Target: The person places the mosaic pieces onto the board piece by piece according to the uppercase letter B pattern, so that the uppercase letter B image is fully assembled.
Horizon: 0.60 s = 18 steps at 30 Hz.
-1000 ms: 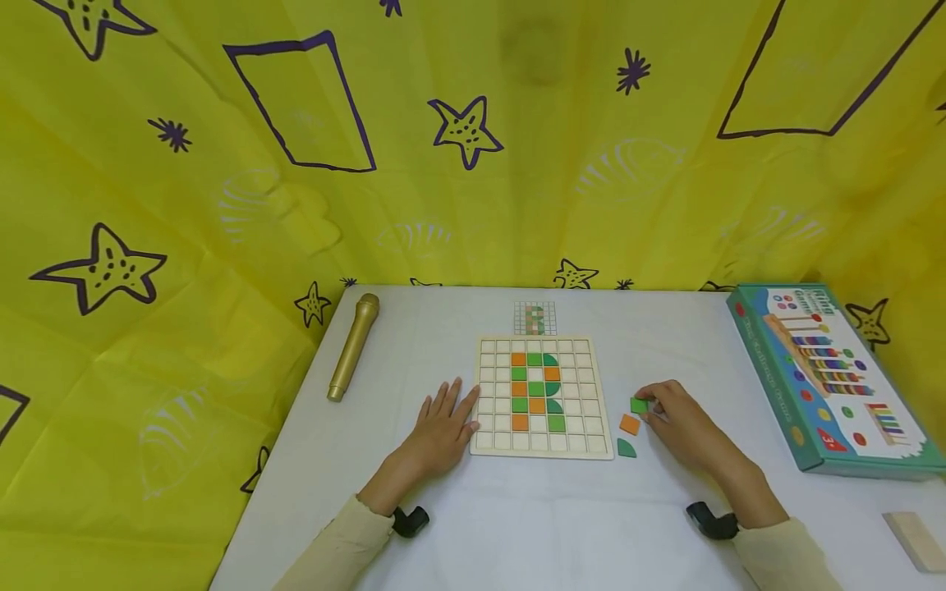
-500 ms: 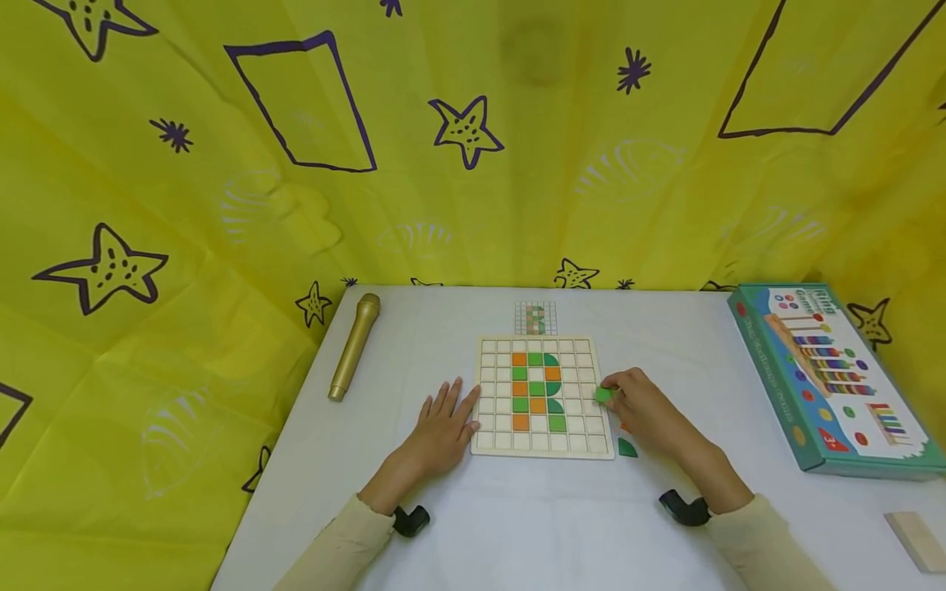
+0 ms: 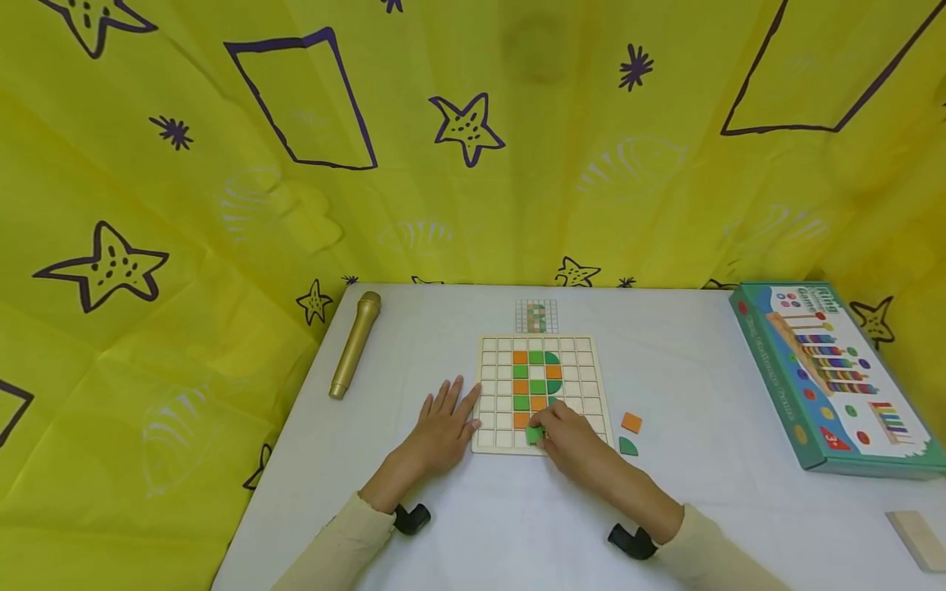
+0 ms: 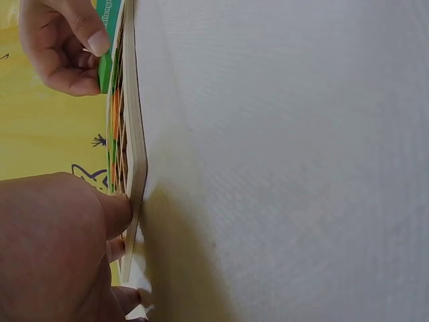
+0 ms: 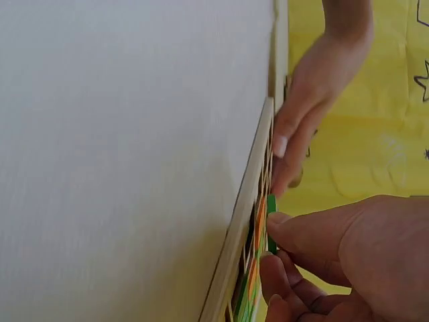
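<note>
A wooden grid board (image 3: 495, 443) carries orange and green tiles laid in a letter-like pattern. My right hand (image 3: 572, 439) is over its lower part and pinches a green square tile (image 3: 534, 435) between thumb and fingers; the right wrist view shows this tile (image 5: 271, 221) edge-on, close above the board. That hand covers some cells at the lower right. My left hand (image 3: 438, 431) lies flat with fingers spread, its thumb and index finger touching the board's left edge. An orange square tile (image 3: 631, 423) and a green quarter-circle tile (image 3: 628, 446) lie right of the board.
A small printed pattern card (image 3: 536, 316) lies behind the board. To the left is a gold microphone (image 3: 355, 345). A green-edged game box (image 3: 838, 377) stands at the right, with a pale wooden block (image 3: 916, 540) in front of it. A yellow patterned curtain (image 3: 473, 205) hangs behind.
My right hand has carried the green square tile leftward from beside the board to over its lower rows, uncovering the orange tile on the table. My left hand has stayed in place.
</note>
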### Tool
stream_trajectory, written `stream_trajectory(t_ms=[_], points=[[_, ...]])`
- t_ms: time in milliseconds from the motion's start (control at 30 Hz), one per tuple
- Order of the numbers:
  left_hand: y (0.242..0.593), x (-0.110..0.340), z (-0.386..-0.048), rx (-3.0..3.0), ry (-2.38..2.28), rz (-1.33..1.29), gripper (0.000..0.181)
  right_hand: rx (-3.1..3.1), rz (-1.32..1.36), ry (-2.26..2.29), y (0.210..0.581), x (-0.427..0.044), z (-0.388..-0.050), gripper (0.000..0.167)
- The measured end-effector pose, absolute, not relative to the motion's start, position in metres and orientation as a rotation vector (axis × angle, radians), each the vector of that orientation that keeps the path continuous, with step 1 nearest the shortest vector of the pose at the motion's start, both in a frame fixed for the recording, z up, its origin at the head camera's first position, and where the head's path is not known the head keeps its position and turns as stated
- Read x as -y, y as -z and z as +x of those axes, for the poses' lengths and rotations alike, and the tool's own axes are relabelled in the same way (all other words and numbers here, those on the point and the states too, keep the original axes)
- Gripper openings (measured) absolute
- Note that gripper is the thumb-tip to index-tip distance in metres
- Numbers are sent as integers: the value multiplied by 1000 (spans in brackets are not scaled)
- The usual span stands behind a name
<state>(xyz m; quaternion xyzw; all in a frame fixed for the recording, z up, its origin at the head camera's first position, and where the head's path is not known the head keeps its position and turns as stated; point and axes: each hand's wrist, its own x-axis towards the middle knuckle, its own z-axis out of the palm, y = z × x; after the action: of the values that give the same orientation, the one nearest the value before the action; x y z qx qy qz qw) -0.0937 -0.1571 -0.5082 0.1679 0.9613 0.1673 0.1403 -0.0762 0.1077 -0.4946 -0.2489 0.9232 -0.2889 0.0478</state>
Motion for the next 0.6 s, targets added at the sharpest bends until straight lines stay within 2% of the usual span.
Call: stream_trajectory(t_ms=[233,433,600], points=[[509,157,-95,-2778,-482,481,60,-2913,-776,769,501,-90,-71,28],[508,158,-96,-2783,-479,489,60,-2875,-807,856,498,-85,-71,19],[510,158,-96,-2775,-478,491,60,-2859,-852,912,497,-87,-70,19]])
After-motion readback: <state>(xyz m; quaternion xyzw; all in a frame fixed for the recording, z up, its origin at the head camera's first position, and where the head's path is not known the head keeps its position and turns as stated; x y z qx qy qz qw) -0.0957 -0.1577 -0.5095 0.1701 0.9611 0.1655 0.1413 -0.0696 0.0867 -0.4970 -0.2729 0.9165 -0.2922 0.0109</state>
